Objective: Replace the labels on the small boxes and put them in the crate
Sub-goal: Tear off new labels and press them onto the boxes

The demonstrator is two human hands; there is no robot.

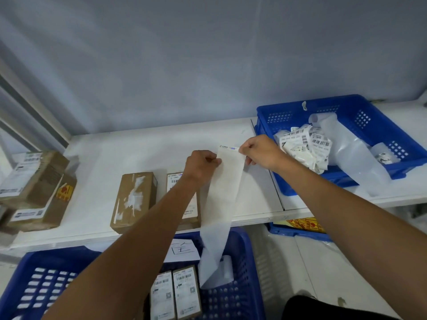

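Note:
My left hand (201,163) pinches the upper left edge of a long white label strip (225,192) held over the table. My right hand (260,151) pinches the printed top edge of a label (228,148) at the strip's upper right. The strip trails down into the blue crate (242,285) below the table edge, where two labelled small boxes (175,294) lie side by side. On the white table (97,162) lies a brown box with torn label remains (135,199). A labelled box (184,199) beside it is partly hidden by my left forearm.
A blue bin (369,116) at the right holds crumpled old labels and backing paper. Stacked brown boxes (37,190) sit at the table's left edge. Another blue crate (298,228) with yellow stickers stands under the table. A wall rises right behind.

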